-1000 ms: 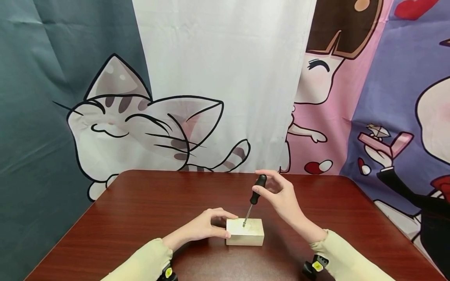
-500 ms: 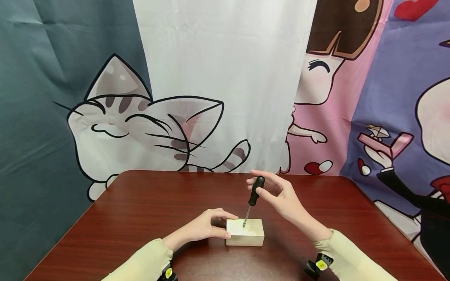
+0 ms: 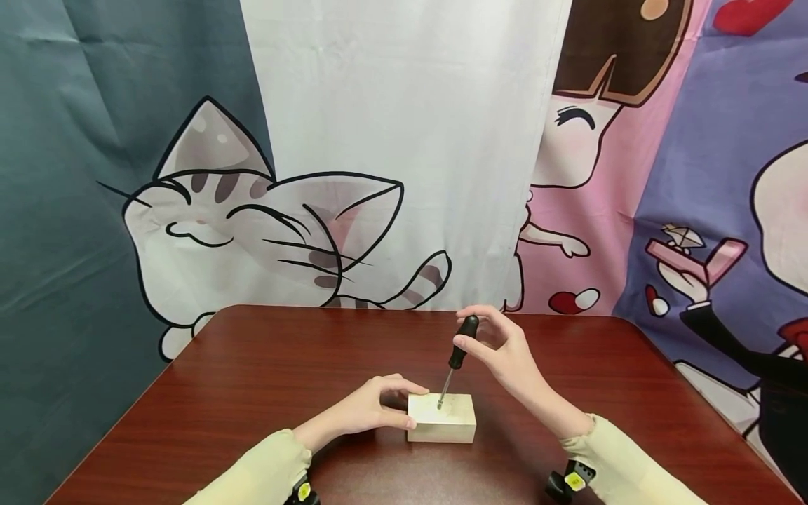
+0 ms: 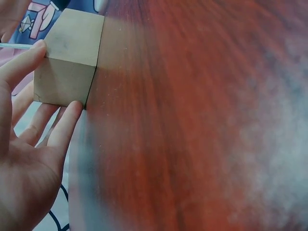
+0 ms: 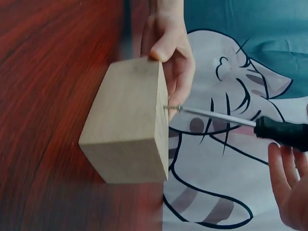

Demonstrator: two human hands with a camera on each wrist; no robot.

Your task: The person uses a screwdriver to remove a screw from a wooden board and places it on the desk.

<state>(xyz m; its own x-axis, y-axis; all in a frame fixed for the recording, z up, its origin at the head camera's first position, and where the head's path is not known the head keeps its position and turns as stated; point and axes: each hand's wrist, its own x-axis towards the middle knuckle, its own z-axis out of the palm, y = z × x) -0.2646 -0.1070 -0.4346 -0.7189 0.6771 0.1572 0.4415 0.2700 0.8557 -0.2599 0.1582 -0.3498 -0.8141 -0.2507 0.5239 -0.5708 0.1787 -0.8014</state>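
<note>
A pale wooden block (image 3: pixel 442 431) lies on the table, and my left hand (image 3: pixel 362 408) grips its left end between thumb and fingers. My right hand (image 3: pixel 508 354) holds the black handle of a screwdriver (image 3: pixel 463 345) between thumb and fingertips. The screwdriver leans slightly right, its tip down at the block's top face. In the right wrist view the metal shaft meets the head of a screw (image 5: pixel 173 108), whose threaded shank stands partly out of the block. From the left wrist, the left thumb lies on the top edge while the fingers touch the block's end and far side.
The reddish-brown table (image 3: pixel 252 365) extends around both hands. Behind its far edge hangs a cartoon-printed cloth (image 3: pixel 404 140) with a cat. Black devices with yellow marks, such as the right wrist device (image 3: pixel 571 482), sit by both sleeves.
My right hand's fingers reached forward and left around the handle half a second ago, and are now drawn back. The handle swayed left and returned right. Left hand and block stay in place.
</note>
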